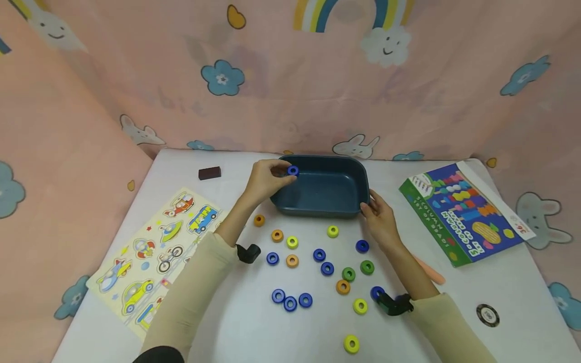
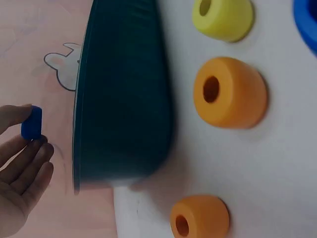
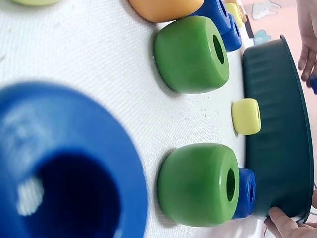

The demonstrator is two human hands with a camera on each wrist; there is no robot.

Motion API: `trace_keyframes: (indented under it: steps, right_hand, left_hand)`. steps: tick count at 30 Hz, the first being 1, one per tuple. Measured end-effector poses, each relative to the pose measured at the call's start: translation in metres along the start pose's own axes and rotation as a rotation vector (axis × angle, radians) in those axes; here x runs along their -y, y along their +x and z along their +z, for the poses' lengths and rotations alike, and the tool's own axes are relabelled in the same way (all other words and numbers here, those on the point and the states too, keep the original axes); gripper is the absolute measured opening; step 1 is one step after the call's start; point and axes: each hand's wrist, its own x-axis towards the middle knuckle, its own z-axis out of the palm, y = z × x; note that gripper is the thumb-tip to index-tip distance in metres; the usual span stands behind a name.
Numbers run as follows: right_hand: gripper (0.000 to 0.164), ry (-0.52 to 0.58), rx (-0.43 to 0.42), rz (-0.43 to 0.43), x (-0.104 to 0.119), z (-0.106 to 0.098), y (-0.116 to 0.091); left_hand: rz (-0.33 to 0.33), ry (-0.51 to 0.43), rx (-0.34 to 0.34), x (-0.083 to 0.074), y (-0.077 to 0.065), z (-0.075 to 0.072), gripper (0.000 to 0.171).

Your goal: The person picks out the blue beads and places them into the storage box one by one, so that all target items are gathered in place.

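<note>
Between thumb and fingers, my left hand [image 1: 265, 180] pinches a blue bead [image 1: 292, 171] with a hole through it, over the left end of a dark teal tray [image 1: 320, 210]. The left wrist view shows the same blue bead [image 2: 32, 123] held on edge at the fingertips. My right hand [image 1: 381, 220] grips the tray's right front corner, with the thumb on its near side in the right wrist view. Nearest to that hand on the table lies another blue bead [image 1: 362, 246]. An orange bead [image 1: 259, 220] sits just below the tray's left end.
Several blue, green, yellow and orange beads are scattered before the tray, including a green bead [image 1: 367, 267]. A sticker sheet [image 1: 150, 257] and a dark brown block [image 1: 210, 173] lie left. At right are a colourful box [image 1: 463, 217], an orange stick [image 1: 428, 269] and a round black disc [image 1: 487, 315].
</note>
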Motion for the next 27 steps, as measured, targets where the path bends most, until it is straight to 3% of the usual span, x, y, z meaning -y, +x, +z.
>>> trace_keyframes:
  steps: [6,13,21,27]
  right_hand:
    - [0.052,-0.008,-0.001,0.000,-0.001,0.002,0.000]
    - [0.050,0.015,-0.011,0.001,-0.004,0.001,0.003]
    - [0.052,-0.023,0.010,0.030,0.000,0.001,0.005]
    - [0.052,-0.020,0.006,0.054,0.001,0.002,0.004]
  left_hand:
    - [0.011,0.031,-0.023,0.003,0.006,0.004,0.042]
    - [0.001,0.036,-0.029,0.005,-0.003,-0.003,0.047]
    - [0.014,-0.035,-0.009,0.011,-0.031,-0.014,0.045]
    - [-0.001,-0.123,0.101,0.016,-0.071,-0.018,0.036]
